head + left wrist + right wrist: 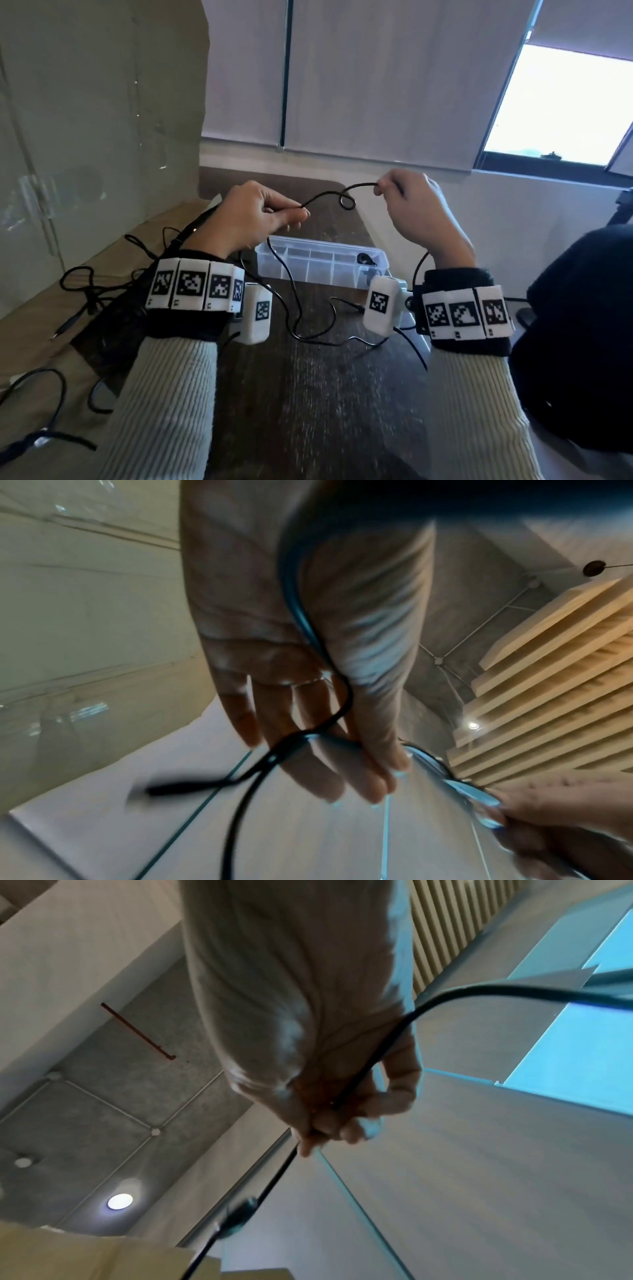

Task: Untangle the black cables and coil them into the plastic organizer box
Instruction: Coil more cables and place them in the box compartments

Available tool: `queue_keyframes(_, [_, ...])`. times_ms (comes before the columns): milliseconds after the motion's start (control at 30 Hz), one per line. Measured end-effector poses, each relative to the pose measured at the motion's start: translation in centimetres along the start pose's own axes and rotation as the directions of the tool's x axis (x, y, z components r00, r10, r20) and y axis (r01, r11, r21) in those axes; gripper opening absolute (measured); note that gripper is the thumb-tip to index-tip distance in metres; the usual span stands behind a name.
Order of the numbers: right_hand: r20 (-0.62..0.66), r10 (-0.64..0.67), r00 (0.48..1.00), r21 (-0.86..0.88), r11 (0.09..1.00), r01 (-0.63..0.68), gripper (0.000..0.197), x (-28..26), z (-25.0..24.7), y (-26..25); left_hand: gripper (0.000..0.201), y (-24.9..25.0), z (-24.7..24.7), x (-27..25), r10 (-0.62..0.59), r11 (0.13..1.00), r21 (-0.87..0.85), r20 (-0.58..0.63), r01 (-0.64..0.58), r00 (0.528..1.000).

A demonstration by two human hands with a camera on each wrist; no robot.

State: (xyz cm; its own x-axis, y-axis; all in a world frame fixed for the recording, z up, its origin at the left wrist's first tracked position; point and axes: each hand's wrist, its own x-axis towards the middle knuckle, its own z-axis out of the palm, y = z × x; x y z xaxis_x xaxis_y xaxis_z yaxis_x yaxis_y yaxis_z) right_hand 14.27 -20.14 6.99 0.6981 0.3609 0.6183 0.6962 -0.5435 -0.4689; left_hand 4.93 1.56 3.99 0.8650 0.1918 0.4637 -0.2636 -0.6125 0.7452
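Your left hand (255, 214) and right hand (416, 202) are raised at frame centre, each pinching one black cable (329, 195) between thumb and fingertips. The span between them sags into a small loop (nearer your right hand). Its slack hangs down onto the dark table (325, 394). The clear organizer box (322, 262) sits open just below both hands.

A thin black cable (327, 194); a clear plastic organizer box (322, 262); a dark brown wood-grain table (325, 394); cream ribbed sleeves (164, 404); black-and-white checkered wristbands (195, 284).
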Motion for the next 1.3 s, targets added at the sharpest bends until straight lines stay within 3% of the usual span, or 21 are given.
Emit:
queue_keyframes(100, [-0.076, 0.103, 0.992, 0.005, 0.995, -0.103, 0.027, 0.3, -1.0, 1.3, 0.007, -0.9, 0.3, 0.0, -0.009, 0.997, -0.083, -0.047, 0.005, 0.999])
queue_keyframes(233, [-0.035, 0.174, 0.984, 0.029, 0.984, -0.173, 0.034, 0.4, -1.0, 1.3, 0.006, -1.1, 0.2, 0.3, -0.014, 1.0, 0.0, -0.018, 0.014, 1.0])
queue_keyframes(333, [0.152, 0.1, 0.983, 0.122, 0.985, -0.119, 0.05, -0.3, -1.0, 0.4, 0.008, -0.3, -0.2, 0.7, 0.051, 0.99, 0.132, -0.036, -0.046, 0.998])
queue_keyframes(433, [0.327, -0.004, 0.945, 0.274, 0.957, -0.091, 0.039, -1.0, -0.9, -0.6, 0.011, 0.6, 0.0, 0.8, 0.141, 0.985, 0.124, -0.144, -0.123, 0.98])
queue_keyframes(567, [0.275, -0.056, 0.96, 0.248, 0.969, -0.014, 0.026, -0.8, -0.4, -1.4, 0.013, 1.2, 0.9, 1.1, 0.193, 0.98, 0.095, -0.204, -0.177, 0.96])
queue_keyframes(667, [0.197, -0.029, 0.98, 0.033, 0.999, 0.023, 0.031, -0.3, 1.0, -1.5, 0.012, 2.2, 1.3, 0.9, 0.237, 0.971, 0.031, -0.1, -0.235, 0.966])
queue_keyframes(733, [0.034, 0.044, 0.998, -0.028, 0.999, -0.043, 0.037, 0.2, 2.1, -0.9, 0.012, 3.3, 1.3, 0.1, 0.213, 0.977, 0.005, 0.111, -0.215, 0.971])
queue_keyframes(800, [-0.128, 0.142, 0.982, 0.089, 0.987, -0.131, 0.041, 0.8, 2.5, -0.4, 0.015, 3.7, 1.1, -0.5, 0.104, 0.99, 0.061, 0.293, -0.127, 0.951])
queue_keyframes(867, [-0.184, 0.238, 0.954, 0.345, 0.924, -0.164, 0.041, 1.0, 2.0, -0.5, 0.015, 3.2, 1.1, -0.6, -0.004, 0.99, 0.131, 0.347, -0.045, 0.938])
queue_keyframes(967, [-0.083, 0.301, 0.95, 0.645, 0.743, -0.179, 0.035, 0.6, 0.3, -1.3, 0.015, 1.6, 1.5, 0.0, -0.143, 0.973, 0.217, 0.29, 0.081, 0.946])
queue_keyframes(1067, [-0.01, 0.296, 0.955, 0.689, 0.694, -0.208, 0.034, 0.1, -1.2, -1.8, 0.014, 0.8, 1.7, 0.5, -0.211, 0.977, 0.024, 0.121, 0.21, 0.97])
queue_keyframes(1167, [0.007, 0.28, 0.96, 0.584, 0.778, -0.231, 0.037, 0.1, -1.3, -1.3, 0.014, 0.6, 1.3, 0.9, -0.231, 0.948, -0.241, -0.071, 0.208, 0.97])
queue_keyframes(1300, [-0.001, 0.195, 0.981, 0.431, 0.885, -0.175, 0.036, 0.0, -0.6, 0.5, 0.014, 0.6, 0.3, 1.1, -0.218, 0.864, -0.489, -0.148, 0.12, 0.965])
